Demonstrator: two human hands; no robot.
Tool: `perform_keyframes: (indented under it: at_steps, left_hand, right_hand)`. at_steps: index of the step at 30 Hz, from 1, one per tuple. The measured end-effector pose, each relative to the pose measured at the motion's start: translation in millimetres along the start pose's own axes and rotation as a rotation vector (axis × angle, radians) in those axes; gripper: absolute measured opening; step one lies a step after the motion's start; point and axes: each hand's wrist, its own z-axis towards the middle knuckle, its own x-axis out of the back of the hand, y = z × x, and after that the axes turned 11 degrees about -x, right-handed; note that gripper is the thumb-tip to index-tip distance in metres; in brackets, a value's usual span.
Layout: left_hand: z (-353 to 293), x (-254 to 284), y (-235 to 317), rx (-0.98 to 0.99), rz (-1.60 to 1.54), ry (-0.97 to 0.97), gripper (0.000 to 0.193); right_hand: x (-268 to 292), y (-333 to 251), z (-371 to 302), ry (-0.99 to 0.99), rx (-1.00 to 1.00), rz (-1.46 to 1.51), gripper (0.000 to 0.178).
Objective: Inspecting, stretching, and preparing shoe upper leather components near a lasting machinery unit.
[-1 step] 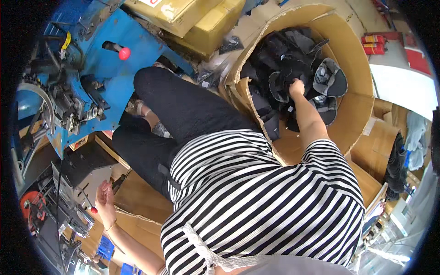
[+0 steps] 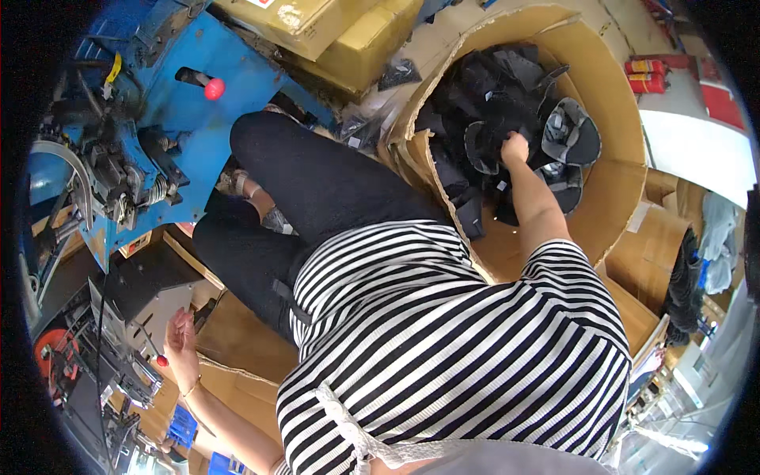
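Note:
My right hand [image 2: 515,148] reaches into a big cardboard box [image 2: 621,182] at the upper right, its fingers closed on a black cap [image 2: 503,119]. Under the fingers the cap's edge is partly hidden. Around it lie several dark caps; one cap [image 2: 571,133] beside my hand shows its grey inside and curved brim. At the lower left my left hand [image 2: 182,348] is held up with loosely bent fingers and nothing in it. Close to that wrist is a thin lever with a small red knob [image 2: 162,360].
A blue machine [image 2: 214,55] with a pink-red ball knob [image 2: 214,89] stands at the upper left, beside my knees. Behind it are stacked yellowish cartons [image 2: 356,47]. More machinery [image 2: 119,356] lines the lower left. Red fire extinguishers [image 2: 647,75] stand at the far right.

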Motion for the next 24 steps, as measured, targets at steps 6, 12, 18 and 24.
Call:
perform_keyframes:
  at_steps: [6, 12, 18, 24]
  left_hand:
    - [22.4, -17.9, 35.2, -0.118, 0.045, 0.025, 0.028]
    - [64.8, -81.2, 149.1, -0.745, 0.325, 0.175, 0.032]
    - [40.4, -119.1, 236.2, -1.371, 0.564, 0.342, 0.042]
    - [3.1, -103.2, 162.2, -0.945, 0.593, 0.203, 0.029]
  right_hand:
    - [166.0, -39.1, -27.4, 0.287, 0.201, 0.228, 0.034]
    - [351.0, -91.0, -101.6, -0.032, 0.795, 0.988, 0.021]
    - [360.5, -244.2, -288.4, -0.435, 1.551, 0.731, 0.023]
    - [276.7, -342.2, -372.8, -1.064, 1.541, 0.515, 0.033]
